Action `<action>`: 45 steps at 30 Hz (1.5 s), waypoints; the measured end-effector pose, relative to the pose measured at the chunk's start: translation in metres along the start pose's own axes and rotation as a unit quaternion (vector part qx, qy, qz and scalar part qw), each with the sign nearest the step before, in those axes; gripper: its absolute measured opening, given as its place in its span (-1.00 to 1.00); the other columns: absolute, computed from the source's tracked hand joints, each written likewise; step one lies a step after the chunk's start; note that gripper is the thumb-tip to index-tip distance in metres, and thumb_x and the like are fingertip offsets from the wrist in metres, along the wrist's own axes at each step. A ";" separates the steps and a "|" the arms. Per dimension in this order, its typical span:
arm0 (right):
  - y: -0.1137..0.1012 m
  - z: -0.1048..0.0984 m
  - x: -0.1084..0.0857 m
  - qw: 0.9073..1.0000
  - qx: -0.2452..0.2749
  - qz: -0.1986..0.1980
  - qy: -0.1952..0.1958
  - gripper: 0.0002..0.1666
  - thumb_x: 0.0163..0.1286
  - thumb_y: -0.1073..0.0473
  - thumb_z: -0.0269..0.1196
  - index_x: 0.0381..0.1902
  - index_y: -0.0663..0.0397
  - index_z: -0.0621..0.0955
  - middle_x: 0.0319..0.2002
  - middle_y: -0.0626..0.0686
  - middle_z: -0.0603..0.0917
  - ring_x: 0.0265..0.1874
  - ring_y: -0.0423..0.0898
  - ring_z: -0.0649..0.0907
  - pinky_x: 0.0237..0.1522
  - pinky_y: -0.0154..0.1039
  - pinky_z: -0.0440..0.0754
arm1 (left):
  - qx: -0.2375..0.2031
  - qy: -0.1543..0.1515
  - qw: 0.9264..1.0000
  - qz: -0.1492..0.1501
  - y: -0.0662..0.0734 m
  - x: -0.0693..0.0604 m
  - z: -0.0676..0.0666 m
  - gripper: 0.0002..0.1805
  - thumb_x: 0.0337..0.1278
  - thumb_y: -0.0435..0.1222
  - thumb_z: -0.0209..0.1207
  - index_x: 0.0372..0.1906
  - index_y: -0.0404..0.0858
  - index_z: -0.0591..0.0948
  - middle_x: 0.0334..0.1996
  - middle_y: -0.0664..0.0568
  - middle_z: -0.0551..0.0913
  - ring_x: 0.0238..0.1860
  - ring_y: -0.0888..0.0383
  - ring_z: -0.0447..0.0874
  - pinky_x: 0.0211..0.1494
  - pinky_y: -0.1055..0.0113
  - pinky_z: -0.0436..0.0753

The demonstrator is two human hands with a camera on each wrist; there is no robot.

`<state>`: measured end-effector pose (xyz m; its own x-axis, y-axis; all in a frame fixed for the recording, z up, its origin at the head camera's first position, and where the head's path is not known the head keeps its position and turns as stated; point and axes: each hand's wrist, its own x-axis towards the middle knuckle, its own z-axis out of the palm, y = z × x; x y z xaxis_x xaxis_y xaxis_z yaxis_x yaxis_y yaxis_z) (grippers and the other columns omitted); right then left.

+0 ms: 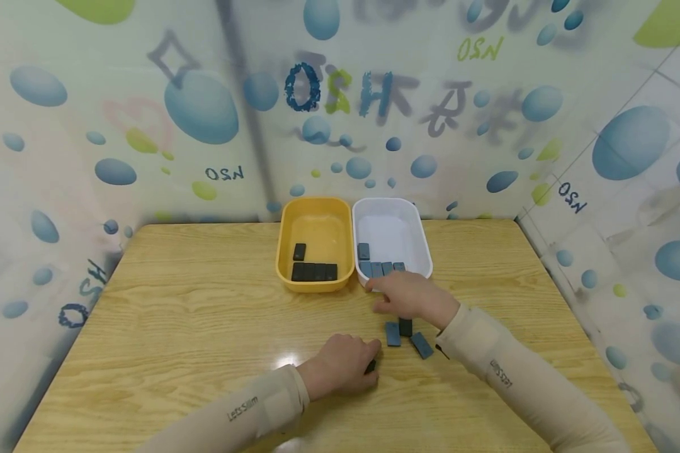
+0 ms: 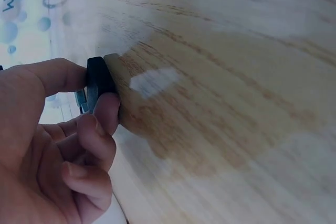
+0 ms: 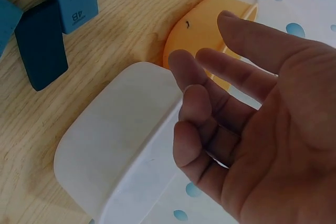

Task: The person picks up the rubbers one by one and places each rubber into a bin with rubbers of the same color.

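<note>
My head view looks forward and down across the wooden table; close wrist views face my left hand and right hand. Head and right-wrist views share the white bin and yellow bin.

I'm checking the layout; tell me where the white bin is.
In the head view, the white bin stands at the back of the table, just right of the yellow bin, the right hand by its near rim.

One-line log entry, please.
left hand: black block pinched; right hand: empty, at white bin; table: two blue blocks, another black block
</note>
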<state>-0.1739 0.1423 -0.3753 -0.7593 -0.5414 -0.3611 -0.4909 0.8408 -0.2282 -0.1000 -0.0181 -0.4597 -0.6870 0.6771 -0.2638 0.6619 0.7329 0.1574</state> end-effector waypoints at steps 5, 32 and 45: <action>0.001 0.004 0.002 1.000 -0.002 -0.003 -0.008 -0.52 0.36 -0.03 0.27 0.21 -0.11 0.55 -0.39 -0.12 0.64 -0.43 -0.18 0.55 -0.28 -0.15 0.56 | -0.014 -0.002 1.000 0.004 -0.003 -0.001 -0.001 -0.72 0.15 0.07 0.15 -0.20 -0.01 0.48 -0.69 0.20 0.41 -0.69 0.27 0.33 -0.66 0.36 0.30; 0.000 0.011 0.004 1.000 0.011 0.004 -0.024 -0.53 0.35 -0.04 0.27 0.20 -0.11 0.56 -0.50 -0.14 0.59 -0.47 -0.19 0.54 -0.38 -0.20 0.50 | -0.034 -0.021 0.999 0.023 -0.032 -0.011 -0.034 -0.71 0.11 0.06 0.23 -0.18 0.03 0.51 -0.64 0.22 0.44 -0.63 0.27 0.36 -0.60 0.39 0.30; -0.002 0.016 0.005 0.999 0.023 0.004 -0.025 -0.54 0.35 -0.02 0.29 0.17 -0.09 0.57 -0.42 -0.13 0.61 -0.43 -0.19 0.55 -0.35 -0.19 0.51 | -0.049 -0.005 0.999 0.017 -0.046 -0.022 -0.054 -0.77 0.09 -0.03 0.25 -0.19 0.02 0.53 -0.60 0.22 0.47 -0.60 0.27 0.39 -0.56 0.38 0.32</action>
<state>-0.1698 0.1379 -0.3913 -0.7402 -0.5351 -0.4072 -0.4642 0.8448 -0.2663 -0.1316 -0.0627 -0.4100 -0.6617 0.7008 -0.2665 0.6513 0.7133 0.2588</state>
